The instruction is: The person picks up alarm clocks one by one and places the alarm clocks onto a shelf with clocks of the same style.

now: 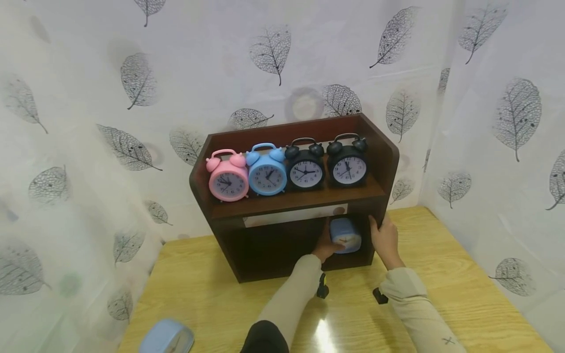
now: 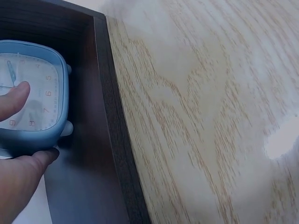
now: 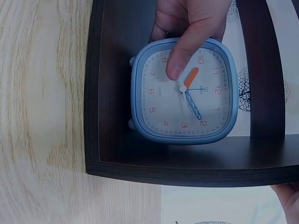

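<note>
My left hand [image 1: 325,243] reaches into the lower compartment of a dark brown shelf [image 1: 282,132] and grips a rounded-square blue alarm clock [image 1: 346,234]. In the right wrist view, the thumb lies over the face of this clock [image 3: 210,107] and the other fingers are partly hidden behind its side. The clock stands upright near the shelf's right side panel, its face toward the front. My right hand [image 1: 386,242] rests against the outside of that panel, thumb at the front edge; only a bit of this hand [image 3: 290,203] shows in the right wrist view.
Along the upper level stand a pink twin-bell clock [image 1: 228,186], a light blue one [image 1: 267,179] and two black ones, the left [image 1: 305,174] beside the right [image 1: 348,169]. Another blue clock [image 1: 166,337] lies on the wooden table [image 1: 198,274] at the near left. Leaf-patterned curtain surrounds the table.
</note>
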